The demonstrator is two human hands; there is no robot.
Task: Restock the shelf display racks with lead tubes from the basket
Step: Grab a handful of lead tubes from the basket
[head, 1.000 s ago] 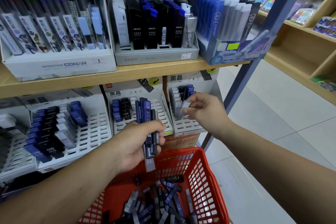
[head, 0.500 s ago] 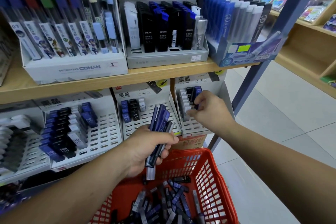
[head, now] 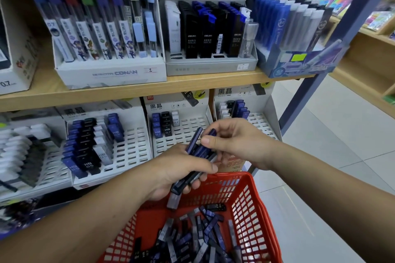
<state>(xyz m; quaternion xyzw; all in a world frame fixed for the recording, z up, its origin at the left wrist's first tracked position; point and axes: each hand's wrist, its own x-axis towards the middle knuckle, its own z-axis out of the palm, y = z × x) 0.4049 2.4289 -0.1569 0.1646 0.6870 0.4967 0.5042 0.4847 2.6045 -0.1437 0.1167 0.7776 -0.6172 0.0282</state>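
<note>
left hand [head: 177, 174] clamped round a bundle of lead tubes [head: 193, 143], tilted, above the red basket [head: 254, 205]. right hand [head: 239, 145] thumb and fingers pinched 1 blue tube [head: 212, 133] at bundle top, near the racks [head: 132, 151].

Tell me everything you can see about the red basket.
The red basket looks like moulded plastic, with lattice walls of rectangular slots and a thicker solid rim. It sits upright, low in front of the display racks, its near end cut off by the frame; what it rests on is hidden. Loose lead tubes, dark blue, black and grey, lie jumbled across its floor. The left hand, gripping a bundle of tubes, is above its far rim without visibly touching it.
</note>
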